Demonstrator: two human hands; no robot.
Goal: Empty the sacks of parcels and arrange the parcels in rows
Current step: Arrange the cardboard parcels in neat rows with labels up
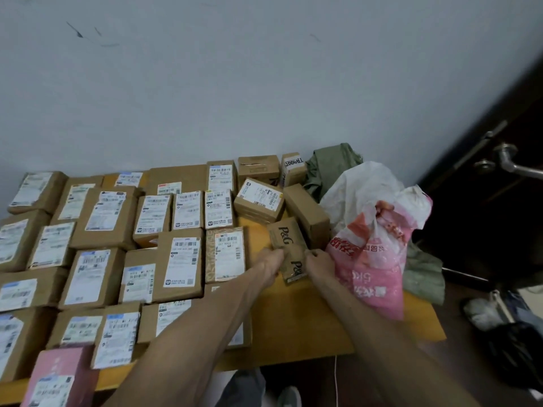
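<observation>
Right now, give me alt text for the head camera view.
Both hands, left hand and right hand, hold a brown P&G box over a yellow table covered with rows of labelled parcels; a pink sack lies at right.

Much of my view is hidden or blurred.

My forearms cover the near parcels [235,333]; label [183,259] print is too soft to read. The left edge clips boxes [8,342], and the pink sack [373,265] hides its contents.
</observation>
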